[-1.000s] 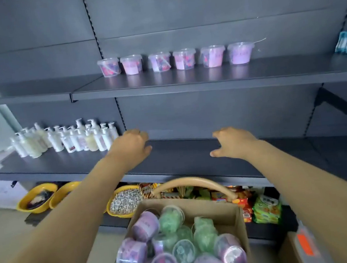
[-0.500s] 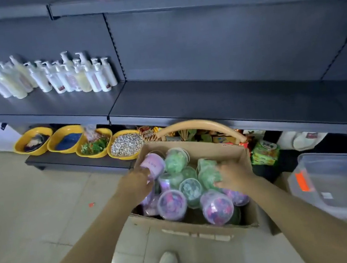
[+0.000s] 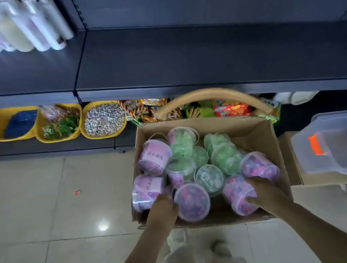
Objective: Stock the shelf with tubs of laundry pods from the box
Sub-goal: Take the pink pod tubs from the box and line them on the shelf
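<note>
**Two tubs reached for in the box**

At the far left end of the shelf (image 3: 180,49), white pump bottles (image 3: 13,26) are stood in a cluster. Below it, yellow bowls (image 3: 58,123) of loose goods are lined along the left part of the lowest shelf. The cardboard box (image 3: 262,133) is set on the floor (image 3: 45,201) in front, and the tubs of laundry pods are jumbled inside it, with green tubs (image 3: 223,155) in the middle. At the box's near edge, the left hand (image 3: 163,207) is laid against the left side of a purple tub (image 3: 192,203) whose lid faces up. Its fingers are hidden, so it cannot be told whether the tub is clasped. At the near-right corner, the right hand (image 3: 263,192) is wrapped round a pink tub (image 3: 238,195), with the thumb on the near side and the fingers over the far side. To the right of the box, a clear plastic bin (image 3: 340,143) is seen.
</note>
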Tool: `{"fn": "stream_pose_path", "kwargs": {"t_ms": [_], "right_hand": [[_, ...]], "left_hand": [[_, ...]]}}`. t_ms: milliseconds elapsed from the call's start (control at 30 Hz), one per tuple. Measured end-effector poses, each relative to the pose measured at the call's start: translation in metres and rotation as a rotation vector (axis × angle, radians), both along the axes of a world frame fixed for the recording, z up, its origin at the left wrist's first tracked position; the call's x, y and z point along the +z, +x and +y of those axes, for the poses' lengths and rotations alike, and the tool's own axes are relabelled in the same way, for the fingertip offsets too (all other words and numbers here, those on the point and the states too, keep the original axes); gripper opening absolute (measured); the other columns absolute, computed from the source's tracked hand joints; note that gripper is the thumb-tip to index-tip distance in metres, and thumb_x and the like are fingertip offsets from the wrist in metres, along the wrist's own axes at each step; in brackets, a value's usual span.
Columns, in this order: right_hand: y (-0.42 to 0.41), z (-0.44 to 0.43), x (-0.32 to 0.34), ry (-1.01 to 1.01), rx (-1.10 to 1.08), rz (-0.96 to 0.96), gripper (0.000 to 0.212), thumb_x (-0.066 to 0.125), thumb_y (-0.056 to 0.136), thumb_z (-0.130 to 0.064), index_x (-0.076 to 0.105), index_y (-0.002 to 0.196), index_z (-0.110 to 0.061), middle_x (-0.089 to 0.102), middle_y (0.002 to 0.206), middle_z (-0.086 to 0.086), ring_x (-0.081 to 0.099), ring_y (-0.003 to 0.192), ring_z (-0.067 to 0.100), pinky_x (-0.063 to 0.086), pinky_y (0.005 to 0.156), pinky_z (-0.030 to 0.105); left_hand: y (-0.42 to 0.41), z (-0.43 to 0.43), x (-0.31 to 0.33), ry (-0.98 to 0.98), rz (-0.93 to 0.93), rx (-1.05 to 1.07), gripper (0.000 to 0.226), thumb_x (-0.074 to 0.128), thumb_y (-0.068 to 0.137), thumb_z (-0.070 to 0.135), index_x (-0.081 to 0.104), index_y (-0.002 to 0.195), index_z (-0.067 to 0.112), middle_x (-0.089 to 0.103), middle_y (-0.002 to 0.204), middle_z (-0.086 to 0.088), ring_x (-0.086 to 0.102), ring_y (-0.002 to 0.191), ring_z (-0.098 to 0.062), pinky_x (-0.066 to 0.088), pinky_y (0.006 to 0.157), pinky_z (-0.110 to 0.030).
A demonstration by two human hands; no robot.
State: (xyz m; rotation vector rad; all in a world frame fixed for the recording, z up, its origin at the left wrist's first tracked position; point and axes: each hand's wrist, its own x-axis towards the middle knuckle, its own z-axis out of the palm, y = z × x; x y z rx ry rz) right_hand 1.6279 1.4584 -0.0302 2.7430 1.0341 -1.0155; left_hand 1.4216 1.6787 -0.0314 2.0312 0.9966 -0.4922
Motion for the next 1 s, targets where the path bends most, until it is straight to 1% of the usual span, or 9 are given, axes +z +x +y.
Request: {"fn": "stream_pose_path", "kwargs": {"t_ms": [133, 267, 367, 500, 633, 733, 867, 933, 1000], "right_hand": [[0.001, -0.011, -0.037, 0.041, -0.024, -0.005, 0.063, 0.087, 0.062, -0.020, 0.064, 0.117, -0.001, 0.068, 0.108, 0.017, 0.067, 0.098, 0.036, 0.049, 0.089, 0.044], [0.008, -0.004, -0.040, 0.126, 0.041, -0.047, 0.051, 0.077, 0.073, -0.025, 0.063, 0.120, -0.010, 0.067, 0.115, 0.010, 0.064, 0.104, 0.030, 0.046, 0.093, 0.036], [0.014, -0.008, -0.040, 0.125, 0.070, -0.013, 0.046, 0.062, 0.076, -0.041, 0.068, 0.112, -0.013, 0.071, 0.103, 0.006, 0.069, 0.092, 0.026, 0.051, 0.086, 0.033], [0.018, -0.010, -0.037, 0.144, 0.033, 0.009, 0.042, 0.077, 0.068, -0.031, 0.071, 0.105, -0.014, 0.072, 0.099, 0.006, 0.069, 0.088, 0.026, 0.054, 0.080, 0.043], [0.021, -0.005, -0.034, 0.136, 0.113, -0.056, 0.039, 0.067, 0.066, -0.041, 0.073, 0.094, -0.016, 0.073, 0.083, 0.002, 0.069, 0.072, 0.023, 0.055, 0.070, 0.038], [0.023, 0.003, -0.027, 0.123, 0.052, -0.074, 0.031, 0.073, 0.075, -0.035, 0.073, 0.098, -0.015, 0.072, 0.086, 0.006, 0.067, 0.079, 0.028, 0.054, 0.073, 0.042], [0.031, 0.017, -0.014, 0.167, -0.275, 0.053, 0.035, 0.068, 0.083, -0.031, 0.068, 0.112, -0.010, 0.069, 0.107, 0.003, 0.061, 0.103, 0.021, 0.037, 0.085, 0.021], [0.041, 0.025, -0.007, 0.124, -0.347, 0.150, 0.033, 0.064, 0.086, -0.032, 0.067, 0.110, -0.010, 0.067, 0.108, 0.004, 0.060, 0.105, 0.022, 0.035, 0.081, 0.021], [0.051, 0.035, -0.003, 0.075, -0.397, 0.200, 0.031, 0.062, 0.088, -0.033, 0.068, 0.107, -0.011, 0.067, 0.106, 0.005, 0.061, 0.102, 0.023, 0.037, 0.078, 0.024]], "left_hand": [[0.011, -0.004, -0.022, -0.035, 0.024, -0.002, 0.054, 0.047, 0.094, 0.016, 0.027, 0.144, 0.012, 0.044, 0.137, -0.012, 0.047, 0.122, -0.024, 0.032, 0.099, -0.025], [0.022, -0.007, -0.044, -0.132, 0.074, 0.015, 0.058, 0.047, 0.094, 0.013, 0.021, 0.145, 0.006, 0.015, 0.153, -0.017, 0.042, 0.130, -0.027, 0.034, 0.107, -0.030], [0.027, -0.012, -0.055, -0.163, 0.109, 0.053, 0.049, 0.048, 0.094, 0.011, 0.032, 0.139, 0.002, 0.032, 0.146, -0.016, 0.040, 0.131, -0.026, 0.030, 0.105, -0.025], [0.025, -0.014, -0.062, -0.193, 0.146, 0.266, 0.030, 0.055, 0.090, 0.013, 0.051, 0.118, 0.001, 0.061, 0.114, -0.017, 0.057, 0.107, -0.031, 0.040, 0.081, -0.030], [0.027, -0.018, -0.056, -0.268, 0.096, 0.487, 0.014, 0.063, 0.085, 0.010, 0.052, 0.091, 0.014, 0.057, 0.093, -0.009, 0.056, 0.088, -0.026, 0.038, 0.072, -0.028], [0.028, -0.022, -0.046, -0.300, 0.067, 0.581, 0.033, 0.065, 0.084, 0.009, 0.039, 0.074, 0.027, 0.051, 0.087, -0.006, 0.051, 0.082, -0.023, 0.044, 0.076, -0.038], [0.027, -0.019, -0.040, -0.332, 0.062, 0.541, 0.029, 0.064, 0.084, 0.013, 0.038, 0.074, 0.022, 0.045, 0.074, -0.001, 0.050, 0.077, -0.025, 0.048, 0.075, -0.044], [0.034, -0.011, -0.030, -0.334, 0.043, 0.529, 0.026, 0.063, 0.083, 0.024, 0.038, 0.076, 0.023, 0.047, 0.078, -0.001, 0.057, 0.085, -0.029, 0.053, 0.082, -0.050], [0.047, 0.001, -0.018, -0.280, 0.031, 0.532, 0.020, 0.062, 0.085, 0.028, 0.043, 0.085, 0.021, 0.053, 0.086, -0.004, 0.060, 0.095, -0.032, 0.051, 0.086, -0.042]]}}
